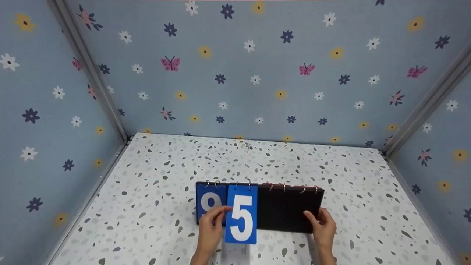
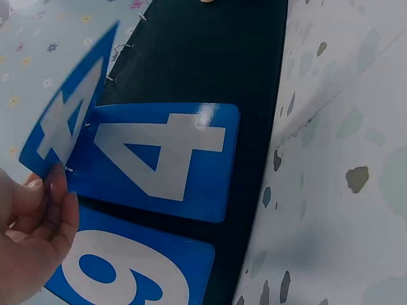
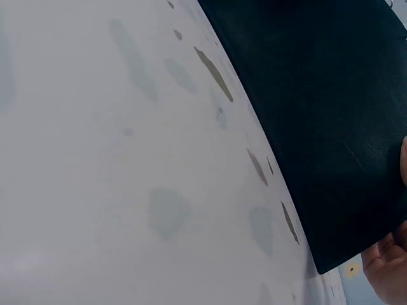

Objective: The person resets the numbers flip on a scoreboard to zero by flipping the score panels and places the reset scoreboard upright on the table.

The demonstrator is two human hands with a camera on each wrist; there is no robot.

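Observation:
A black flip scoreboard [image 1: 283, 209] with metal rings along its top edge is held tilted over the table. My left hand [image 1: 210, 232] pinches the left edge of a blue number card [image 1: 241, 221] showing a white 5, lifted off the board. Seen from the left wrist, the raised card [image 2: 76, 95] has a 4 on its underside, above another blue card [image 2: 165, 159] with a 4. Beside it lies the blue 9 card [image 1: 210, 198], partly behind my left hand. My right hand [image 1: 324, 228] grips the board's right end, thumb on the black front, fingers behind.
The table [image 1: 176, 165] is white with grey speckles. A light blue panel [image 1: 250, 73] patterned with flowers and butterflies rises behind it. Similar panels stand on both sides, joined at metal corner posts [image 1: 92, 70].

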